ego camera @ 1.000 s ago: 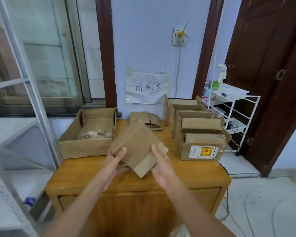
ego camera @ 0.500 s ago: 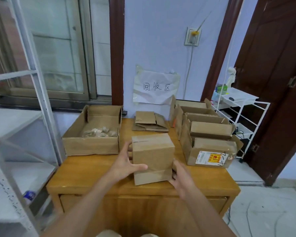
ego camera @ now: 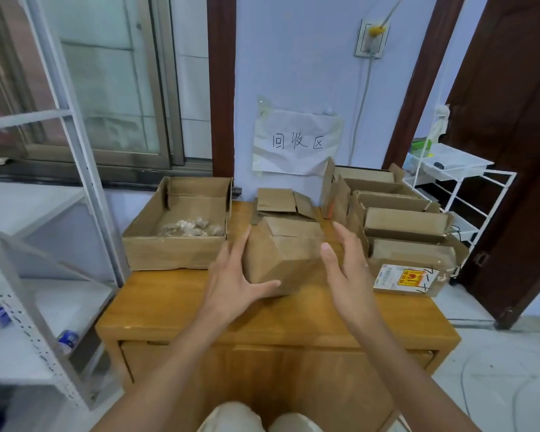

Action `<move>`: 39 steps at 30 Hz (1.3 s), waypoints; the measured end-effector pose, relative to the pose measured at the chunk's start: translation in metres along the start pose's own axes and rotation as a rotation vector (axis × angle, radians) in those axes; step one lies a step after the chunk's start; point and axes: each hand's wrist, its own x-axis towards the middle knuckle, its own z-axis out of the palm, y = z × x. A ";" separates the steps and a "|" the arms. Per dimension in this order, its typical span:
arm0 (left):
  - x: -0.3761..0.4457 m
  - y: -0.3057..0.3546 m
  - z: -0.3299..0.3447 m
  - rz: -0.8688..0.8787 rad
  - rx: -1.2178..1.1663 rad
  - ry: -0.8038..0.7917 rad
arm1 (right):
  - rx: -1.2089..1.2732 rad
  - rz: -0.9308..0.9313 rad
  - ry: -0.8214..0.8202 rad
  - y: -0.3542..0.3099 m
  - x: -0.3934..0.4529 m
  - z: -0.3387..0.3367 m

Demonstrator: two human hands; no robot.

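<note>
While both arms reach out over the wooden bench [ego camera: 175, 310], the head view shows a small cardboard box [ego camera: 284, 254] between the two hands, near the middle of the benchtop. It sits tilted and turned, with one corner pointing toward the person. I cannot tell whether its underside rests fully on the wood.

The left hand [ego camera: 231, 275] lies flat against the box's left side, fingers straight and spread, with the thumb stretched along the lower front edge. The right hand [ego camera: 343, 260] is loose and holds nothing, fingers relaxed, just beside the box's right side. Whether it touches the cardboard is unclear.

A shallow open box [ego camera: 156, 247] with pale crumpled bits inside stands to the left. Flattened cardboard [ego camera: 278, 201] lies behind the small box. A row of open boxes [ego camera: 402, 219] fills the right side, the nearest one with a yellow and red label [ego camera: 409, 275]. A paper sign [ego camera: 296, 141] hangs on the wall, and a white wire rack [ego camera: 468, 176] stands at the right.
</note>
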 end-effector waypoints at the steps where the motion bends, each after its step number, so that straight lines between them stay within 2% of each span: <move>1: 0.004 0.006 -0.012 0.068 0.107 0.026 | 0.003 -0.016 -0.082 -0.002 0.001 -0.002; 3: 0.011 0.019 -0.034 0.252 0.329 0.099 | 0.022 -0.048 -0.218 -0.007 0.002 -0.003; 5: 0.014 0.030 -0.049 0.381 0.470 0.144 | 0.063 -0.052 -0.251 -0.012 0.000 -0.004; 10: 0.010 0.048 -0.058 0.502 0.665 0.133 | 0.141 -0.050 -0.256 -0.015 -0.010 -0.007; 13: 0.008 0.060 -0.054 0.499 0.722 0.016 | 0.168 0.036 -0.276 -0.016 -0.016 -0.008; 16: 0.010 0.073 -0.048 0.484 0.842 -0.064 | 0.010 0.022 -0.193 -0.011 -0.014 -0.014; 21: 0.011 0.075 -0.034 0.417 0.908 -0.230 | -0.194 0.012 -0.297 -0.005 -0.003 -0.025; 24: 0.013 0.079 -0.027 0.412 0.919 -0.204 | -0.230 -0.031 -0.346 -0.008 0.003 -0.025; 31: 0.019 0.081 -0.011 0.426 0.848 -0.260 | -0.482 -0.165 -0.480 -0.018 0.017 -0.035; 35: 0.021 0.082 -0.010 0.430 0.856 -0.264 | -0.721 -0.313 -0.503 -0.017 0.023 -0.031; 39: 0.024 0.084 -0.011 0.413 0.860 -0.297 | -0.655 -0.331 -0.497 -0.012 0.026 -0.031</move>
